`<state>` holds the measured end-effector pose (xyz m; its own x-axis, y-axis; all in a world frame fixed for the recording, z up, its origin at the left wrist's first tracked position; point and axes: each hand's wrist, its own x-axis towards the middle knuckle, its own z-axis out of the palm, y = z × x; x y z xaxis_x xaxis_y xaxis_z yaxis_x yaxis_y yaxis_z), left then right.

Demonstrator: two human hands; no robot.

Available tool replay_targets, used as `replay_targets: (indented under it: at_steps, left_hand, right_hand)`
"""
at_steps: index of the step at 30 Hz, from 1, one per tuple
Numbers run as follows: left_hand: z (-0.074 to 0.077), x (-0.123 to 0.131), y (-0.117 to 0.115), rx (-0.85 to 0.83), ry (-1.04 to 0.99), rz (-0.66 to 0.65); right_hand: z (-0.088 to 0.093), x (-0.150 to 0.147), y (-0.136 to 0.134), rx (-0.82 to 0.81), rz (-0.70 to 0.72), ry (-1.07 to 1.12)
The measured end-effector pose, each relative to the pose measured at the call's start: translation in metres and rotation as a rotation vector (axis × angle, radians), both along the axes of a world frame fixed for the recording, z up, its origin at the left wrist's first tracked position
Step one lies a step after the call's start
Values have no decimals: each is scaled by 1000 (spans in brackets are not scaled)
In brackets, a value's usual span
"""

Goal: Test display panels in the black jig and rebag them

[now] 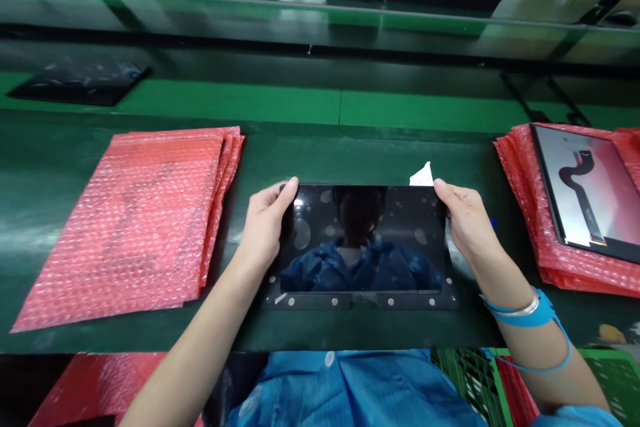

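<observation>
A glossy black display panel (363, 240) is held level in front of me, its dark face mirroring a person and a blue garment. My left hand (270, 217) grips its upper left corner, thumb along the edge. On the opposite side my right hand (463, 213) pinches the upper right corner. Along the panel's lower edge shows a black plate (363, 300) with several silvery round spots; I cannot tell whether the panel touches it. Behind the panel's top edge, near my right thumb, pokes up a white scrap (423, 175). The fingers under the panel are hidden.
Pink bubble-wrap pouches (145, 227) lie stacked at left on the green table (320, 150). At right, another screen with a ribbon cable (583, 193) rests on more pink pouches (525, 207). A raised shelf (300, 13) crosses the back. Green crates (613, 373) stand below right.
</observation>
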<state>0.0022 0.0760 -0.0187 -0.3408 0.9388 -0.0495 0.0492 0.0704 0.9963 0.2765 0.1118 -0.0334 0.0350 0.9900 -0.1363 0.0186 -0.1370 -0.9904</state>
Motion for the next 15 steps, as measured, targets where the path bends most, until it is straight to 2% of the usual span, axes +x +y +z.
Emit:
replay_targets:
  at_steps: [3, 9, 11, 15]
  left_hand:
    - [-2, 0, 1, -92, -275, 64]
    - [6, -10, 7, -19, -438, 388]
    - [7, -14, 8, -10, -473, 450]
    - [5, -13, 9, -14, -523, 503]
  right_hand:
    - [5, 0, -3, 34, 8, -21]
    - [19, 0, -16, 79, 264, -218]
    - [22, -3, -20, 92, 281, -263]
    - [22, -8, -24, 107, 218, -280]
